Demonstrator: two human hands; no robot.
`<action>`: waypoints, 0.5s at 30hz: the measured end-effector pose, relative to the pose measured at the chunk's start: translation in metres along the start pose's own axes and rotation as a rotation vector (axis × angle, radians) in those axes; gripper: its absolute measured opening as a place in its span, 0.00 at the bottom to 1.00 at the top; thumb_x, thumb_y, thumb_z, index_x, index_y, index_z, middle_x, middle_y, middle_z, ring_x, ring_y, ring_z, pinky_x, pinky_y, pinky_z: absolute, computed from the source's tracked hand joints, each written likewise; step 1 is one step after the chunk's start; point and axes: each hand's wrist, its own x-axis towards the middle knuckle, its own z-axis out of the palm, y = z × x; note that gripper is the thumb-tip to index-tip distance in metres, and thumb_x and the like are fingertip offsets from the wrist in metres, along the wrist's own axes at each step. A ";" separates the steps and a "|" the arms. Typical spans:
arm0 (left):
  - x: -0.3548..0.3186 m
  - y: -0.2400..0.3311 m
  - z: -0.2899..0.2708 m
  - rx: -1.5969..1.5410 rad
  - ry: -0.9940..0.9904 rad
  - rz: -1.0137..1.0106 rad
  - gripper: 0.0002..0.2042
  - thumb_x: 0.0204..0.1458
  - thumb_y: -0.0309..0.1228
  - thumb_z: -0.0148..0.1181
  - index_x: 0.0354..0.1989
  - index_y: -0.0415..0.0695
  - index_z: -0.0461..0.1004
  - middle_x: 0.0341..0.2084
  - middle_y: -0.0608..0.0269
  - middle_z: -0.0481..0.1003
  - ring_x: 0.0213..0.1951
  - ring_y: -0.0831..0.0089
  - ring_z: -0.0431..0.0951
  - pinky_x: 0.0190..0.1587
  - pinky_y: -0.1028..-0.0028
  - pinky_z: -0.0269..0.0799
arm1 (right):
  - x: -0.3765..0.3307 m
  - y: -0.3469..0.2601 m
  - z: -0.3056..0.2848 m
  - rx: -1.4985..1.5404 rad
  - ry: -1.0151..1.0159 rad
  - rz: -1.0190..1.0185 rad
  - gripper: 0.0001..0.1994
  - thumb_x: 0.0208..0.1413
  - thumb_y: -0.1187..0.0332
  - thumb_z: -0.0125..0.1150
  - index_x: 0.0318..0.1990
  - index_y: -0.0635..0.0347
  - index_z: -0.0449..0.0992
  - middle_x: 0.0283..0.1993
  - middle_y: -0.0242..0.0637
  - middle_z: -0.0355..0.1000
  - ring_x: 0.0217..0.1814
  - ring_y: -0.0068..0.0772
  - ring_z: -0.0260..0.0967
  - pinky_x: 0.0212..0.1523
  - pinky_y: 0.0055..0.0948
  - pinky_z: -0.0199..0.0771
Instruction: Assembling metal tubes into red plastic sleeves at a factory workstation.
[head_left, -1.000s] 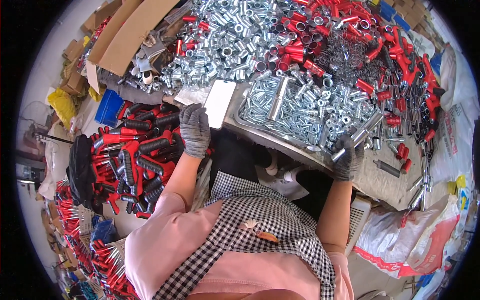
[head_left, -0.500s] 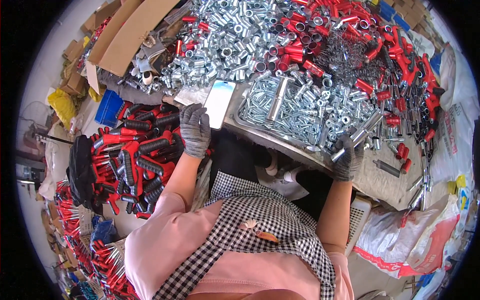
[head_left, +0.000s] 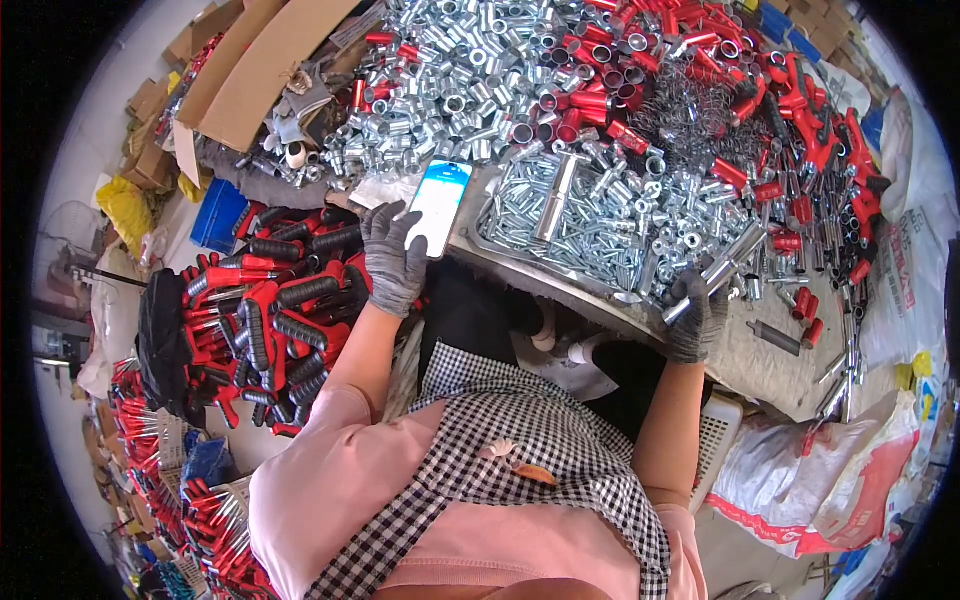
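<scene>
Since the earlier frame, the left hand has spread its fingers and come a little over the lower left part of the phone; the blue at the top of its screen, which was faint, has become strong; the right hand and its tube have kept their place.

From the head view, the only one that I have, I see the phone lying at the near edge of the bench; the left hand is loose and grasps nothing; whether it touches the glass, I cannot tell. The right hand is closed around the lower end of a shiny metal tube, which slants up and to the right, beside the heap of screws.

I judge the tube to be stiff, of moderate weight, and rather slippery because of its polished surface; I would take it near the middle, so that its upper end does not tip. I judge the phone to be light, flat and fragile; I would hold it by its two long sides, without pressing the glass, because from the bench edge it could slide.
</scene>
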 end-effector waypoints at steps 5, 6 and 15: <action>0.004 0.000 -0.003 0.173 -0.191 -0.001 0.28 0.47 0.56 0.53 0.49 0.49 0.73 0.55 0.46 0.62 0.58 0.46 0.55 0.61 0.50 0.44 | 0.004 0.011 -0.014 0.030 -0.031 0.012 0.18 0.49 0.70 0.61 0.48 0.58 0.66 0.28 0.33 0.67 0.24 0.23 0.64 0.22 0.22 0.67; 0.004 0.001 -0.004 0.173 -0.191 -0.002 0.28 0.47 0.56 0.53 0.49 0.49 0.73 0.55 0.46 0.62 0.58 0.46 0.55 0.61 0.50 0.44 | 0.003 0.010 -0.012 0.030 -0.031 0.013 0.18 0.49 0.70 0.61 0.48 0.58 0.66 0.28 0.33 0.67 0.24 0.23 0.64 0.22 0.22 0.67; 0.022 0.014 -0.004 0.375 -0.444 -0.029 0.30 0.40 0.60 0.57 0.51 0.58 0.74 0.62 0.47 0.53 0.65 0.43 0.43 0.65 0.44 0.29 | 0.000 -0.003 0.001 0.028 0.023 0.018 0.16 0.48 0.71 0.61 0.45 0.57 0.67 0.26 0.31 0.66 0.24 0.22 0.64 0.22 0.22 0.66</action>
